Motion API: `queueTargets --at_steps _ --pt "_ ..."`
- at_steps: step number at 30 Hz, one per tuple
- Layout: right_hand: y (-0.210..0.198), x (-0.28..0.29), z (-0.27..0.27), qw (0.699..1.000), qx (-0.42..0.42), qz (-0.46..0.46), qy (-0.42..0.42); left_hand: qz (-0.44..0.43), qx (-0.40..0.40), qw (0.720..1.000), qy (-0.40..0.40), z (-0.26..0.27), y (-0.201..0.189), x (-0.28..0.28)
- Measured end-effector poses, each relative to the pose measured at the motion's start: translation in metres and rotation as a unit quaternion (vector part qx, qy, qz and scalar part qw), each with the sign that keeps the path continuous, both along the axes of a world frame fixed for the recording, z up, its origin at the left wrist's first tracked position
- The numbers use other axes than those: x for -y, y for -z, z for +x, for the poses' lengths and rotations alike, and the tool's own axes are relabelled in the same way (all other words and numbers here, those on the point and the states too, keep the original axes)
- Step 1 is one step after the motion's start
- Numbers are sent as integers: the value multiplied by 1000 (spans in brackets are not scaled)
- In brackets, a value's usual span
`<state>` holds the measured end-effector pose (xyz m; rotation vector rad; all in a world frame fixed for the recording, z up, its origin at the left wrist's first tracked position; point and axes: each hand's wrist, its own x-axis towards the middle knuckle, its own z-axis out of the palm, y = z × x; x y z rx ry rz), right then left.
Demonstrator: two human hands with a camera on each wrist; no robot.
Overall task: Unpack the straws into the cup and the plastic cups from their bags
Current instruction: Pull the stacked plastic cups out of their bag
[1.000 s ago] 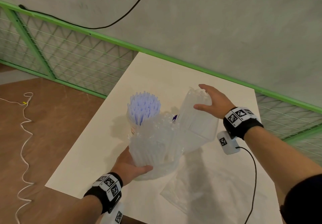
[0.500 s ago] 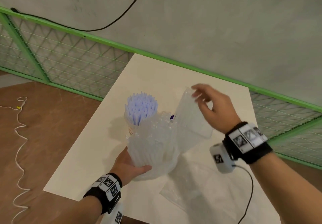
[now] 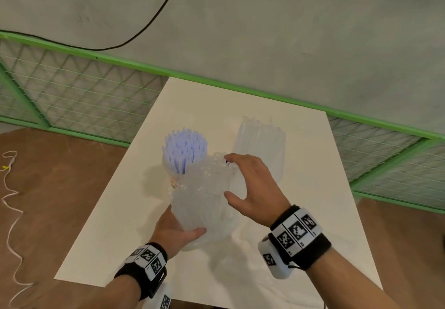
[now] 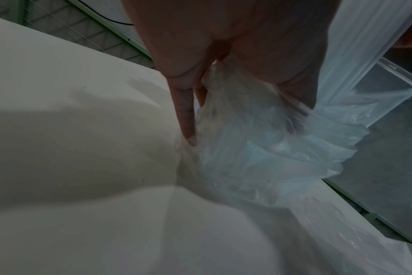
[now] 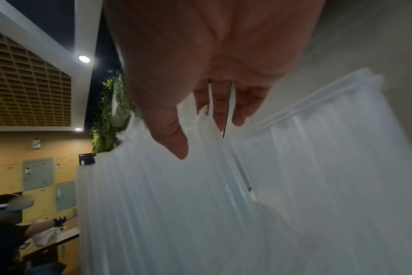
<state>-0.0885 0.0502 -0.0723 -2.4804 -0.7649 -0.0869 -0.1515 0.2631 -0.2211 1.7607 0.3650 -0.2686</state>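
My left hand (image 3: pixel 183 234) grips the bottom of a bundle of clear wrapped straws (image 3: pixel 202 195) held upright in its crumpled plastic bag (image 4: pixel 259 148) just above the table. My right hand (image 3: pixel 240 178) is open, fingers spread, at the bundle's upper right side; in the right wrist view its thumb (image 5: pixel 174 141) lies against the bundle's top (image 5: pixel 153 204). Behind on the left, a cup (image 3: pixel 172 178) is full of purple straws (image 3: pixel 184 149). A clear bagged stack of plastic cups (image 3: pixel 261 142) stands free behind my right hand.
The white table (image 3: pixel 313 169) ends at a green mesh fence (image 3: pixel 72 97) and a grey wall. A flat empty clear bag (image 3: pixel 240 267) lies on the table near its front edge. Brown floor with a white cord (image 3: pixel 12 202) is to the left.
My right hand let go of the clear stack, which now stands at the back, and came down and left to the straw bundle. My left hand still holds the bundle.
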Motion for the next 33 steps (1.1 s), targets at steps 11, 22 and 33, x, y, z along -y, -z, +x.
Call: queueTargets --at_steps 11,22,33 --pt "12 -15 -8 997 34 72 24 18 -9 1000 4 -2 3 -2" --pt "19 -25 -13 992 5 118 35 19 13 1000 14 0 11 -3" --pt "18 -28 -16 992 -10 129 10 37 33 998 28 0 13 -4"
